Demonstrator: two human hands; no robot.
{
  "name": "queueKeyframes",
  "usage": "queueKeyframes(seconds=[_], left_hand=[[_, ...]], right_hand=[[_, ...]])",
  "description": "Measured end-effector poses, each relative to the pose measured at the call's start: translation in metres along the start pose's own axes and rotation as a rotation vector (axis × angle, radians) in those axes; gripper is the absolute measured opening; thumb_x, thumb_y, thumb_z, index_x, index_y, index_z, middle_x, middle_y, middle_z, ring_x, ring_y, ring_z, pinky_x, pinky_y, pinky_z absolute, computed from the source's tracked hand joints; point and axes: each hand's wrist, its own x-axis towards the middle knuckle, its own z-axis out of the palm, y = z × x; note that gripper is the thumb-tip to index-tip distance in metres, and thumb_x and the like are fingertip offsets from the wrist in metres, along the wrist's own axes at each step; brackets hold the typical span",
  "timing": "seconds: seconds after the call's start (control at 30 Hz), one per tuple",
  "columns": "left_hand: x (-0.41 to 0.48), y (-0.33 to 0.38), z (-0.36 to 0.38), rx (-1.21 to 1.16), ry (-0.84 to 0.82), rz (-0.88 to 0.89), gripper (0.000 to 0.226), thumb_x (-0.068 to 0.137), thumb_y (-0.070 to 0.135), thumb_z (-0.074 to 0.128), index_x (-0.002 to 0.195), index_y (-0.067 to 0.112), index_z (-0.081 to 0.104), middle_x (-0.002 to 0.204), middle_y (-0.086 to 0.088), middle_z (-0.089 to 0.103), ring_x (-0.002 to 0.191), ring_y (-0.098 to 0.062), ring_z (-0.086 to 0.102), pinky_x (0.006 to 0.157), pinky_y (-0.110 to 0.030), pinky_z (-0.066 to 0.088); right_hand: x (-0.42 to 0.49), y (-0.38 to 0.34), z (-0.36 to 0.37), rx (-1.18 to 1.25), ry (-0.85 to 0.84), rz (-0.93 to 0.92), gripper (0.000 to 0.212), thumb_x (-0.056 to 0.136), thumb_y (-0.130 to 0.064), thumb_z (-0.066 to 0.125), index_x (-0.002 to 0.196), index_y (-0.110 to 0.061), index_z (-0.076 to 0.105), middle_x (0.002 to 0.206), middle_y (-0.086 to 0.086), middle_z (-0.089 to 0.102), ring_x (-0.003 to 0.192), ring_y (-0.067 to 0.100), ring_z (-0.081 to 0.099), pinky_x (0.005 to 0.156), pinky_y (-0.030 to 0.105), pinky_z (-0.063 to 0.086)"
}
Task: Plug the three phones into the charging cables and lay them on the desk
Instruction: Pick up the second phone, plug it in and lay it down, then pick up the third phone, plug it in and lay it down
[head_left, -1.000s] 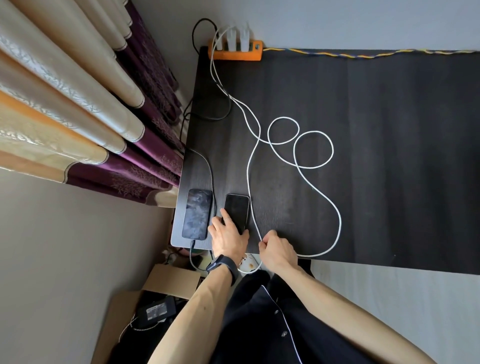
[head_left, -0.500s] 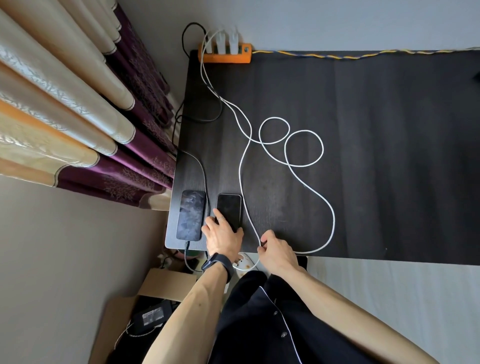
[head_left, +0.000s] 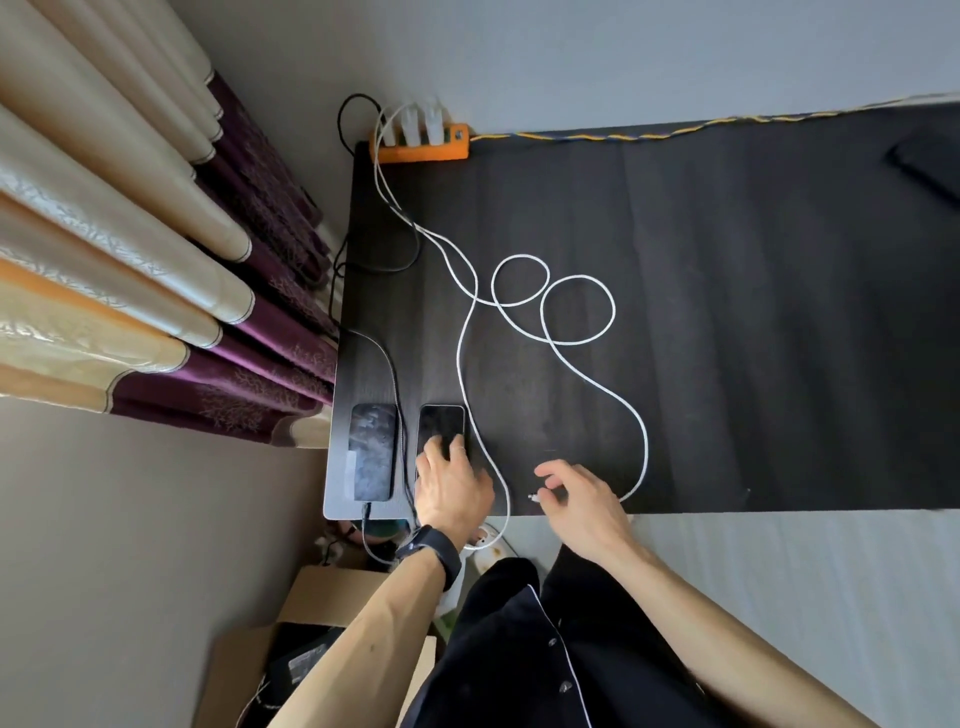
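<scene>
The left hand (head_left: 451, 483) lies flat with its fingers (head_left: 435, 448) spread on the lower half of the small black phone (head_left: 441, 426), so the phone's near end and its port are hidden. The right hand (head_left: 582, 501) hovers above the desk's front edge, fingers loosely curled and apart; the plug of the long white looping cable (head_left: 576, 343) shows just beside the thumb, and I cannot tell if it is pinched. The larger dark smudged phone (head_left: 372, 451), left of the small one, has a dark cable (head_left: 387, 358) at its near end. A third dark flat object (head_left: 930, 163) is cut off at the far right of the dark wooden desk (head_left: 753, 338).
</scene>
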Motion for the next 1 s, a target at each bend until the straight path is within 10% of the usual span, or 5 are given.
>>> queueKeyframes(seconds=[0.17, 1.0], left_hand=[[-0.008, 0.078, -0.001, 0.011, -0.078, 0.230, 0.060, 0.093, 0.030, 0.052, 0.150, 0.017, 0.037, 0.153, -0.012, 0.032, 0.139, -0.033, 0.031, 0.111, -0.042, 0.037], [0.045, 0.594, 0.129, 0.294, -0.180, 0.623, 0.056, 0.095, 0.031, 0.049, 0.149, 0.022, 0.040, 0.152, 0.003, 0.035, 0.139, -0.021, 0.032, 0.107, -0.038, 0.041]], right_hand=[[-0.018, 0.051, -0.058, 0.123, 0.201, 0.066, 0.024, 0.093, -0.023, 0.064, 0.115, -0.032, 0.068, 0.107, -0.012, 0.067, 0.079, 0.004, 0.062, 0.076, 0.023, 0.042], [0.061, 0.428, -0.440, -0.010, 0.378, 0.334, 0.053, 0.098, -0.047, 0.052, 0.147, -0.031, 0.043, 0.158, 0.000, 0.040, 0.141, 0.028, 0.042, 0.107, 0.040, 0.047]])
